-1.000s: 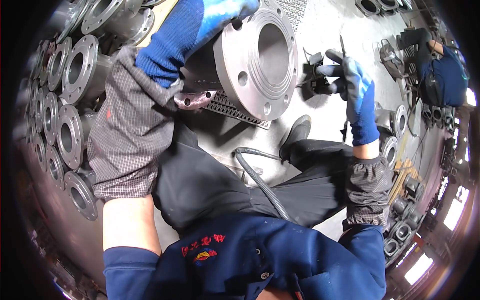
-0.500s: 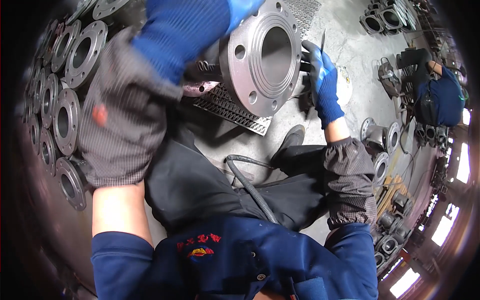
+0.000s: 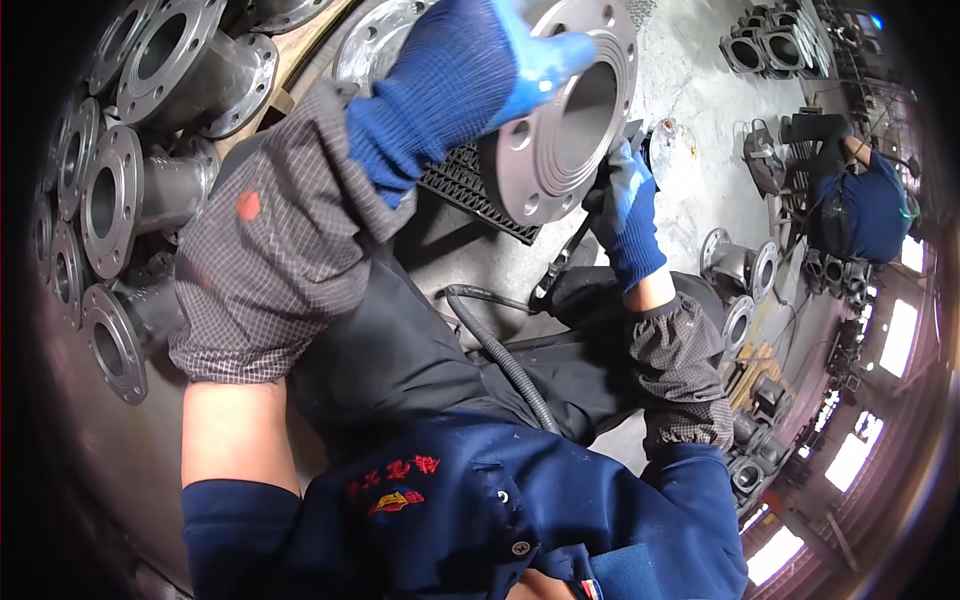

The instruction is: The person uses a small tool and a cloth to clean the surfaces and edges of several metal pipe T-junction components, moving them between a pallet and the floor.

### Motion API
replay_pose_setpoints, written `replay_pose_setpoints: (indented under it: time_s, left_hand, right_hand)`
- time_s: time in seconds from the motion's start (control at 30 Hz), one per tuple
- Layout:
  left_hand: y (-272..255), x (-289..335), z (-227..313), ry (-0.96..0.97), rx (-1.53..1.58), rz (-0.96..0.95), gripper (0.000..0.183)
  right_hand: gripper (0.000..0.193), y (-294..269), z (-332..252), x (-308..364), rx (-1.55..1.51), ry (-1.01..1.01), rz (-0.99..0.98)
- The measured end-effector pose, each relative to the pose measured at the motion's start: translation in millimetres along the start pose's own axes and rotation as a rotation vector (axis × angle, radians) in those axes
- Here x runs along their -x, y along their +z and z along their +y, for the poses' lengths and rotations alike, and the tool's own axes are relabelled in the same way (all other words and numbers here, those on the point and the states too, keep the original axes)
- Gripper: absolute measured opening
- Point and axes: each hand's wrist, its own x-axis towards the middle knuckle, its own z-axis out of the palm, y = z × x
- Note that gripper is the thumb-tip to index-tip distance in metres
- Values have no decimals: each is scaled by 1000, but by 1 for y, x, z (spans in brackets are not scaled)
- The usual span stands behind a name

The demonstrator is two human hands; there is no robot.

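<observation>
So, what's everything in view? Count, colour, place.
Large flanged pipe: one, grey, upper centre
Second flange: one, grey, behind left wrist; same pipe or not unclear
Stacked flanged pipes: many, grey, left
Grating: one, black, lower left of large pipe
Ribbed hose: one, dark, between legs
Floor pipes: several, grey, right
Far pipe parts: several, grey, upper right
Wood: count unclear, tan, right
Co-worker: one, navy top, far right
Trousers: one pair, black, centre
Shirt: one, navy, bottom
Sleeve covers: two, dark checked, forearms
Left hand: one, blue-gloved, before large flange
Right hand: one, blue-gloved, flange's lower right
</observation>
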Motion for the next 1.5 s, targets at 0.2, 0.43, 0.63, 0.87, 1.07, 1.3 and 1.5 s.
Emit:
replay_pose_setpoints:
  time_s: [0.2, 0.43, 0.63, 0.87, 1.07, 1.3, 1.5]
  left_hand:
    - [17, -14, -3, -20, 163, 49, 21]
    - [7, -15, -3, -364, 491, -129, 22]
    - [4, -15, -5, -425, 588, -149, 22]
    - [3, -12, -3, -453, 626, -163, 21]
    - [0, -9, -2, -469, 646, -171, 21]
    - [0, -9, -4, -486, 659, -174, 21]
    - [0, -9, -4, -490, 674, -177, 21]
  right_hand:
    - [35, -12, -11, 12, 284, 106, -113]
    - [40, -21, -109, 12, 769, -149, -243]
    - [25, -32, -127, 7, 1205, -462, -268]
    - [20, -12, -134, 14, 1567, -591, -312]
    - [23, -10, -135, 13, 1711, -779, -323]
    - [25, -1, -148, 19, 2069, -876, -408]
    - [28, 3, -156, 12, 2072, -850, -493]
